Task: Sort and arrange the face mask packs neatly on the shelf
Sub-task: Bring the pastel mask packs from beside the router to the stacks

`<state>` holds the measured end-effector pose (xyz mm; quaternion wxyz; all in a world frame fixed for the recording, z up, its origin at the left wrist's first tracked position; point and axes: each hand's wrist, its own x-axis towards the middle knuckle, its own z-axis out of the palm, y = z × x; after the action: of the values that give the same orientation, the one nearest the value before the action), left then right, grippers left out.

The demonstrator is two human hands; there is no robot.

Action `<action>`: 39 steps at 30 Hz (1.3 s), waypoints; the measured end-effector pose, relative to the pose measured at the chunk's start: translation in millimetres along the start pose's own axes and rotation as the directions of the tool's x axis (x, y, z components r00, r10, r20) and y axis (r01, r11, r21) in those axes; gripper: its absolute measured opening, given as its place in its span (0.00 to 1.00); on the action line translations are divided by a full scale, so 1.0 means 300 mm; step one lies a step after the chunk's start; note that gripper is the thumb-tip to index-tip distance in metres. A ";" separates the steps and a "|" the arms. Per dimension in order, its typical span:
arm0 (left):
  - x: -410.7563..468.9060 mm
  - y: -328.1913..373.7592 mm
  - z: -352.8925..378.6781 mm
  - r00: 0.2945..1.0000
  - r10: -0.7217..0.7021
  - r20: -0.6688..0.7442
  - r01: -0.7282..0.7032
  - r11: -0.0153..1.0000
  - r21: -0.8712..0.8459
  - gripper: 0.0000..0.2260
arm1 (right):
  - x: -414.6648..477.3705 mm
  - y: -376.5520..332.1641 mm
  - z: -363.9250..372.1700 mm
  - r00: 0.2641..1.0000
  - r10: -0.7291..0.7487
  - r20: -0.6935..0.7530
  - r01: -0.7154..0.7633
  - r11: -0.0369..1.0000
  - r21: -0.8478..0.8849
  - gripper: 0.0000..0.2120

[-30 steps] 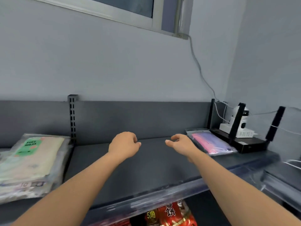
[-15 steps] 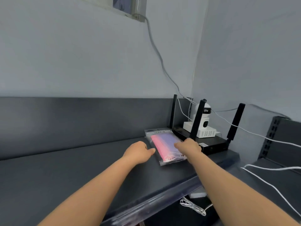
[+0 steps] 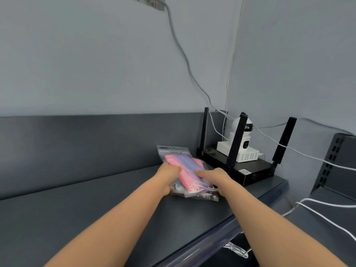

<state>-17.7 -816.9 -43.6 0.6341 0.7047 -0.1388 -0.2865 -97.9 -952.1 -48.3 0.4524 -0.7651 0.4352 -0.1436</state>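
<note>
A clear plastic pack of pink and lilac face masks point(image 3: 185, 164) lies at the right end of the dark grey shelf point(image 3: 96, 209), close to the router. My left hand point(image 3: 167, 175) grips the pack's left edge, thumb on top. My right hand point(image 3: 213, 175) holds its right edge, thumb pressed on the top face. The pack's far end looks slightly tilted up off the shelf. My fingers beneath the pack are hidden.
A black router point(image 3: 238, 168) with upright antennas sits just right of the pack, with a white camera point(image 3: 240, 143) on it. White cables point(image 3: 317, 212) trail across a lower shelf at the right. The shelf's back panel point(image 3: 86, 141) rises behind.
The view swung right, away from the pack stack at the left. Both hands reached the pink pack and closed on its two sides; the pack shifted toward me.
</note>
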 end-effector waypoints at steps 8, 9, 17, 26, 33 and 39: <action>0.002 0.022 -0.114 1.000 0.001 0.023 0.003 0.990 -0.141 0.16 | -0.025 -0.002 0.075 0.988 -0.156 0.024 0.131 0.894 0.428 0.22; 0.002 0.034 -0.123 0.998 0.066 0.010 -0.065 0.991 -0.120 0.17 | -0.031 -0.001 0.079 0.978 -0.209 -0.004 0.186 0.863 0.470 0.20; -0.032 0.045 -0.189 0.891 0.453 0.029 -0.453 0.881 0.138 0.22 | -0.086 -0.035 0.111 0.890 -0.454 -0.038 0.411 0.765 0.497 0.23; -0.034 -0.007 -0.218 0.920 0.380 0.097 -0.375 0.777 0.506 0.26 | -0.113 0.001 0.128 0.890 -0.449 0.075 0.421 0.875 0.238 0.28; -0.050 -0.021 -0.234 0.938 0.333 0.092 -0.323 0.750 0.577 0.24 | -0.145 0.000 0.121 0.896 -0.438 0.075 0.426 0.895 0.131 0.23; -0.126 -0.004 -0.270 0.900 0.436 0.030 -0.393 0.778 0.491 0.15 | -0.217 -0.021 0.136 0.854 -0.517 -0.059 0.521 0.849 0.094 0.17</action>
<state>-1.1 -729.6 -33.7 0.4897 0.8042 -0.3304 -0.0655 -107.3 -875.8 -54.3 0.4302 -0.8264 0.2113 -0.2955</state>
